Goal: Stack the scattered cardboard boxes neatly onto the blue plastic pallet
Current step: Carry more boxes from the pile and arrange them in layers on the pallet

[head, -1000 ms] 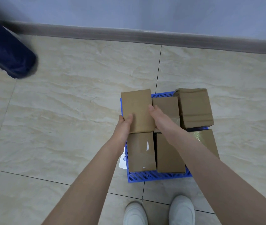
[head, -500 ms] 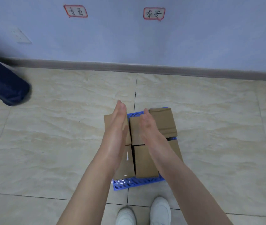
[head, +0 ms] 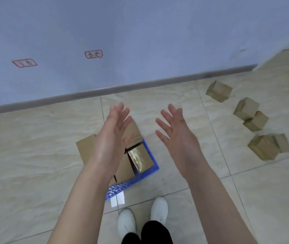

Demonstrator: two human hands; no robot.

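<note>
Left hand (head: 112, 132) and right hand (head: 177, 138) above blue pallet (head: 149, 156), each grip wide open and empty, 5 loose boxes (head: 263, 147) at right

Left hand (head: 112, 131) and right hand (head: 175, 131) raised, fingers straight, empty.

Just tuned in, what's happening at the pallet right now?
A person stands over the blue pallet, with the left hand and right hand both open, empty and raised above it. Several cardboard boxes sit packed on the pallet, partly hidden behind the left hand. At least five more boxes lie scattered on the floor tiles to the right, not yet stacked.
</note>
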